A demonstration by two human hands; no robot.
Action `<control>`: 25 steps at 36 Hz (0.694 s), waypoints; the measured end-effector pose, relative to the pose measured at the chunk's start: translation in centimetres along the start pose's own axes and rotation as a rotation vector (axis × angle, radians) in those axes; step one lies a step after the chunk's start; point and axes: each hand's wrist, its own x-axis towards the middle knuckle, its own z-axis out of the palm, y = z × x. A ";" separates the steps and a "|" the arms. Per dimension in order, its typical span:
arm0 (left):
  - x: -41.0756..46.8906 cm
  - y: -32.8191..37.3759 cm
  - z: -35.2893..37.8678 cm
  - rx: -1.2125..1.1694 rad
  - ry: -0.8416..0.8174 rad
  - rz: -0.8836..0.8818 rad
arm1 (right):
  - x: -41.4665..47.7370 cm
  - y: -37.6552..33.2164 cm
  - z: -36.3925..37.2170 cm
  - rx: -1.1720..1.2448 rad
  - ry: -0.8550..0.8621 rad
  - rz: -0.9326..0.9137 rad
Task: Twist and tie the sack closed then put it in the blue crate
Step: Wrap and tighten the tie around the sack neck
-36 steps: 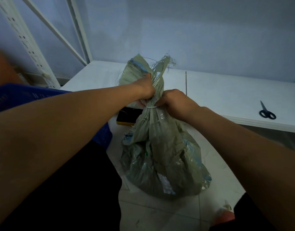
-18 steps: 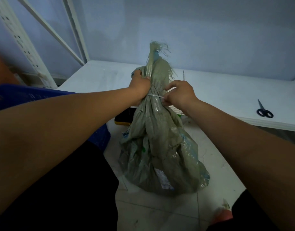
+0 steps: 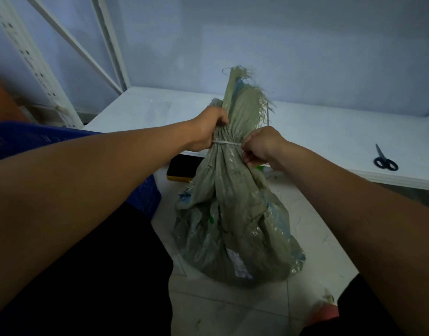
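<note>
A full grey-green woven sack (image 3: 235, 221) stands upright on the tiled floor in front of me. Its neck is bunched together and its frayed top sticks up. A thin white tie (image 3: 226, 143) runs around the neck. My left hand (image 3: 207, 132) grips the left side of the neck at the tie. My right hand (image 3: 262, 146) pinches the tie's end at the right side of the neck. The blue crate (image 3: 145, 197) sits at the left, mostly hidden behind my left arm.
A low white shelf board (image 3: 330, 132) runs behind the sack, with black scissors (image 3: 384, 159) at its right. A black and yellow flat object (image 3: 179, 169) lies under the shelf edge. White rack posts (image 3: 26, 59) stand at the left.
The sack's top went from splayed open to gathered upright. The white tie now shows around the neck, and my hands have shifted apart to either side of it.
</note>
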 end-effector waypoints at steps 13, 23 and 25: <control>0.7 -0.5 -1.5 0.916 0.123 0.291 | 0.8 1.6 1.1 -0.289 0.092 -0.400; 0.2 -0.3 -0.9 1.271 0.097 0.268 | 1.2 1.6 2.1 -0.059 0.079 -0.228; 0.3 -0.2 -0.8 1.306 0.082 0.280 | 1.3 1.5 2.2 -0.027 0.079 -0.207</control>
